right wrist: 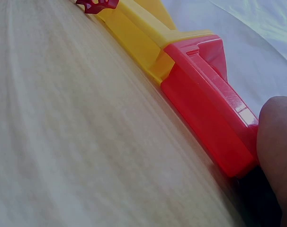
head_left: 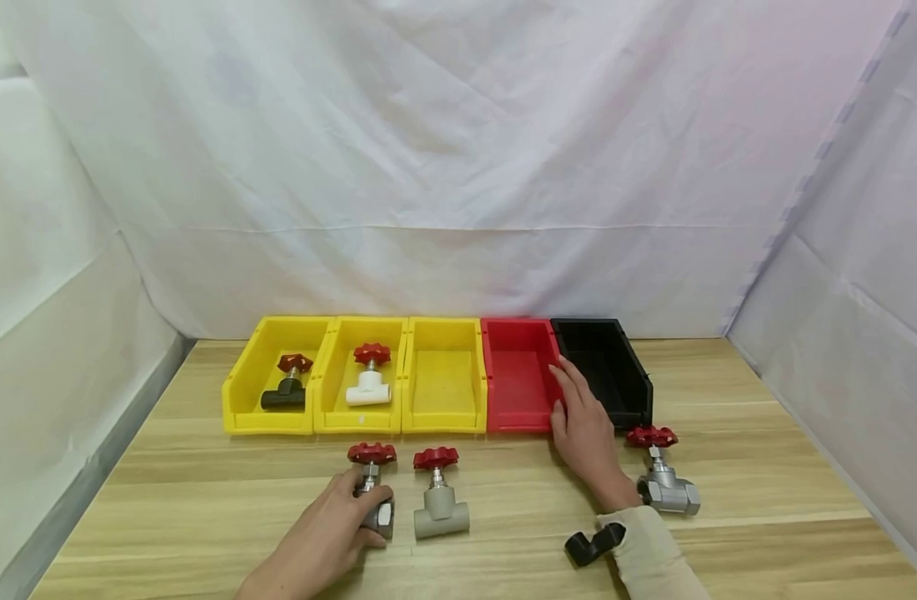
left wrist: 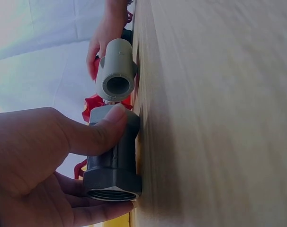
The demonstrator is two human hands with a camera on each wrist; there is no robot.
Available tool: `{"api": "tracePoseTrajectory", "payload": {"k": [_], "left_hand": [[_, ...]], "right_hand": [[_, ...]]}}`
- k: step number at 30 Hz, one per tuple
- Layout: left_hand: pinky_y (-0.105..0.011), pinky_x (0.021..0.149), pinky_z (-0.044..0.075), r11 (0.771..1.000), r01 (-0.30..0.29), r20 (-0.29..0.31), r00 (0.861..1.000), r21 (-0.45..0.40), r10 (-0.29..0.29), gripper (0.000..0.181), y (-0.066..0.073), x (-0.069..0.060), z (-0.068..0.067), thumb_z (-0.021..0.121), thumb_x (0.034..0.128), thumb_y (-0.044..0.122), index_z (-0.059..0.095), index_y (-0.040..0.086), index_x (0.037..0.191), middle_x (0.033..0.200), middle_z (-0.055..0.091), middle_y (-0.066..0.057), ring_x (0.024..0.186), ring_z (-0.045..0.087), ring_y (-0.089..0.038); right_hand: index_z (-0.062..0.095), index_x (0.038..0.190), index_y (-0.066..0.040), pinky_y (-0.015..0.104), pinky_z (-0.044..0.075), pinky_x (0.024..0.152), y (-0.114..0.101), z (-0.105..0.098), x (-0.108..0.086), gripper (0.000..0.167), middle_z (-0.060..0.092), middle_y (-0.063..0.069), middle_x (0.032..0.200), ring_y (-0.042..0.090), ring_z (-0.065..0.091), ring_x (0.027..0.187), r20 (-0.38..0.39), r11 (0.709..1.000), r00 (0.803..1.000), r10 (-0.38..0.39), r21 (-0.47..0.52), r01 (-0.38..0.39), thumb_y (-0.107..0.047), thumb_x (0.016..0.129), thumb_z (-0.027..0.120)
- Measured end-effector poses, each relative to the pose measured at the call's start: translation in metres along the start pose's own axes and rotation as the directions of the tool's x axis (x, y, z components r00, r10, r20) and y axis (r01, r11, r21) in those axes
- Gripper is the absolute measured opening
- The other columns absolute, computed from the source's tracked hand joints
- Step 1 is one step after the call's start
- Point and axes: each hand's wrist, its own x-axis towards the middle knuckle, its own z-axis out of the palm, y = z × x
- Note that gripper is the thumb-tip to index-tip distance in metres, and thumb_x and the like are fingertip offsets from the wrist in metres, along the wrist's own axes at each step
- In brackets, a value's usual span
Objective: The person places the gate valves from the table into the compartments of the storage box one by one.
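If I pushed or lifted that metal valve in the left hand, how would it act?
Probably heavy for its size: the metal valve has a thick, metallic-looking body. It should stay stiff, with nothing visibly flexible. Pushed, it may rock rather than roll, since its end collar has flat facets and its red handwheel juts out.

You have a light wood desk (head_left: 166, 483) with wavy stripes. Behind the desk hangs a big wrinkly white cloth (head_left: 458, 167). One white sheet (head_left: 46, 275) stands left of the desk, another sheet (head_left: 864, 275) right.
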Motion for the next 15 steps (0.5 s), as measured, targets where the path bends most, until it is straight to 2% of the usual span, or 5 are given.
{"api": "tracePoseTrajectory", "payload": {"k": [8,15], "left_hand": [[-0.051,0.081,0.052,1.000,-0.010,-0.013,1.000,0.006,0.010,0.040,-0.0015,-0.0004,0.0007,0.078,0.0786,0.028,0.064,0.015,0.114,0.122,0.049,-0.028,0.102,0.055,-0.036],[-0.050,0.080,0.052,0.999,-0.029,-0.043,0.999,0.023,0.030,0.040,-0.0019,-0.0010,0.0014,0.078,0.0776,0.027,0.064,0.014,0.113,0.120,0.050,-0.028,0.100,0.055,-0.035]], "right_hand": [[0.042,0.144,-0.017,0.046,0.055,0.073,-0.0017,-0.0004,0.0001,0.062,0.027,-0.004,0.154,0.028,0.056,0.101,0.003,1.000,1.000,0.007,-0.011,-0.007,-0.003,0.086,0.061],[0.041,0.144,-0.018,0.047,0.053,0.076,-0.0016,-0.0007,0.0002,0.062,0.027,-0.005,0.154,0.028,0.055,0.105,0.004,1.000,1.000,0.010,-0.015,-0.010,-0.003,0.087,0.061]]}}
